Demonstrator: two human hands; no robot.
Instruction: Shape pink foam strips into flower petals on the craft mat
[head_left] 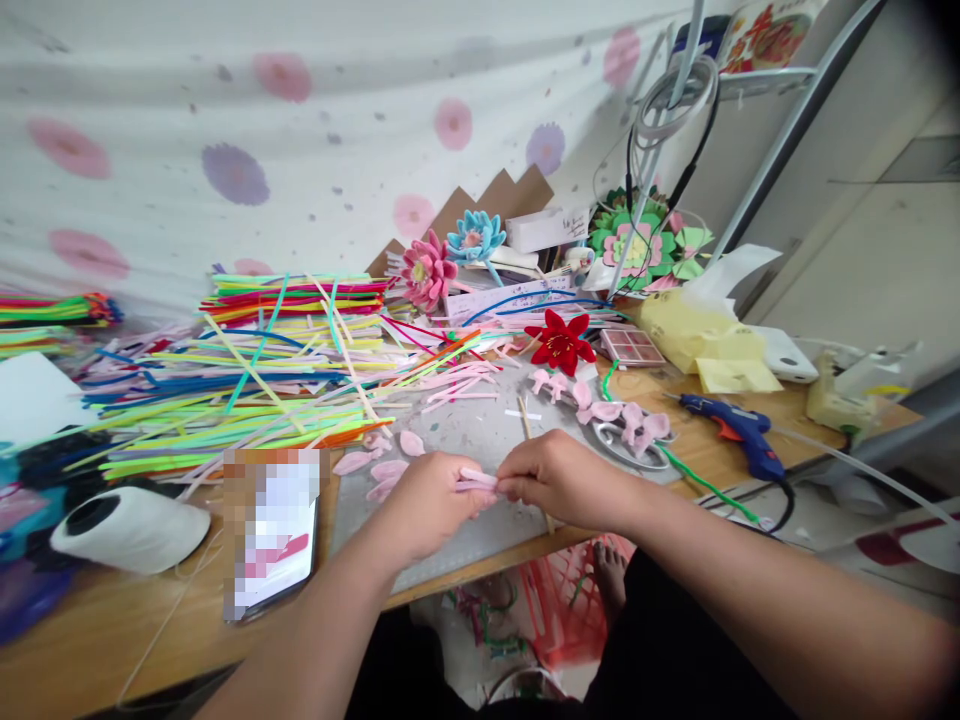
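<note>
Pale pink pipe cleaners (pixel 477 480) run between my two hands above the grey mat (pixel 450 560). My left hand (pixel 435 505) is closed around one end of them. With fingertips pinched together, my right hand (pixel 559 482) grips the other end. Several pink pipe-cleaner petals (pixel 386 470) lie on the mat beyond my left hand. Past my right hand, more shaped pink pieces (pixel 600 410) lie in a row by a grey metal scroll-shaped piece (pixel 630 445). A thin wooden stick (pixel 524 415) rests on the mat, partly hidden behind my right hand.
Bundles of coloured pipe cleaners (pixel 262 350) cover the back left. A phone (pixel 281 540) and a thread cone (pixel 131 528) are at the left. To the right lie a blue glue gun (pixel 739 430) and yellow tissue pack (pixel 690 330). Finished flowers, including a red one (pixel 562 343), stand behind.
</note>
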